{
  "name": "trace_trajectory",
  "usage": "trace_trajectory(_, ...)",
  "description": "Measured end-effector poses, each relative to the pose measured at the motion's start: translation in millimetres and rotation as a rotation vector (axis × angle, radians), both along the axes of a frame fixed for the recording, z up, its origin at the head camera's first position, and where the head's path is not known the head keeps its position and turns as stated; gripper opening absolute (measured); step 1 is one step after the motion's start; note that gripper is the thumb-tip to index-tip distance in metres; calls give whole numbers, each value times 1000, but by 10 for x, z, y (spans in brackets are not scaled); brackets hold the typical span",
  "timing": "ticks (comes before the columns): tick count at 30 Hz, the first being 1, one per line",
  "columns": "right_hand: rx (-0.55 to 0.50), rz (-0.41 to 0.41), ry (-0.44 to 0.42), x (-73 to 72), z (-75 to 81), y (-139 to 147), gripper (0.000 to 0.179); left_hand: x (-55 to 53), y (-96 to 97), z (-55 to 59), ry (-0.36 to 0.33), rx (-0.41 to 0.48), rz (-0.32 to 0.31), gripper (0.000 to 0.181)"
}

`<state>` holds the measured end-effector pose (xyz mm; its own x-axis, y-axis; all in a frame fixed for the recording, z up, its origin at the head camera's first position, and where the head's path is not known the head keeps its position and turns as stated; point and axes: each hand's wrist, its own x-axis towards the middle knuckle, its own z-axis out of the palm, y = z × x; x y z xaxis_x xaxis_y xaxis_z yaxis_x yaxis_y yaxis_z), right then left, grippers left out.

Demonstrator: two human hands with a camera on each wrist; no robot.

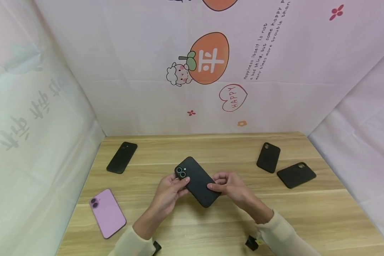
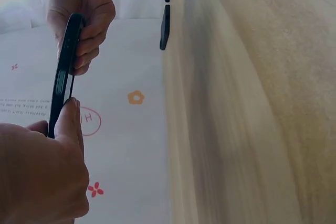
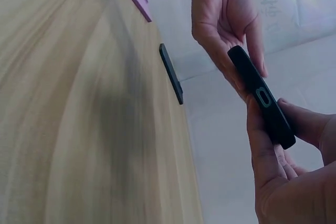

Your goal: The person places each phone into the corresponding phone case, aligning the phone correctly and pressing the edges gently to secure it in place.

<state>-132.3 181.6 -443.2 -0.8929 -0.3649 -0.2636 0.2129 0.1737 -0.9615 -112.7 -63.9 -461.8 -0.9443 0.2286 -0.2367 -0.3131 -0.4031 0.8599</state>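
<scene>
Head view, held phone: The black-covered phone (image 1: 198,185) is a bit below the middle of the frame, slanted, with its camera lenses (image 1: 181,172) toward the upper left.
Head view, left hand: The left hand (image 1: 171,192) pinches the phone's left side, thumb on the back close to the lenses.
Head view, right hand: The right hand (image 1: 232,186) pinches the other side, near the phone's lower right end, thumb on the back.
Head view, left things: A black phone (image 1: 122,157) lies at the middle left of the frame, and a pink phone (image 1: 108,213) at the lower left.
Head view, right things: One black cover (image 1: 268,158) and another black cover (image 1: 296,175) lie at the middle right, near each other.
Left wrist view, phone edge: The phone is up off the table (image 2: 241,129), edge-on at the upper left, with a side button (image 2: 61,82) showing.
Right wrist view, phone end: At the right of the frame, the charging hole (image 3: 264,97) faces us between the two hands.
Good holding: I think a soft, even pinch is best, with thumbs off the lenses and a hand at each end so it won't slip.
</scene>
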Motion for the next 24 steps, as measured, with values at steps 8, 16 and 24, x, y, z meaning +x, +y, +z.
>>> trace_trajectory(8, 41, -12, -19, 36, -66, 61, 27, -22, 98, -75, -6, -114, 20, 41)
trace_trajectory(16, 99, 12, -24, 47, -95, 183, 30, -112, 166, -99, 13, -183, -58, 38)
trace_trajectory(24, 125, 7, -12, 53, -148, 315, 33, -201, 291, -145, 21, -235, -172, 30)
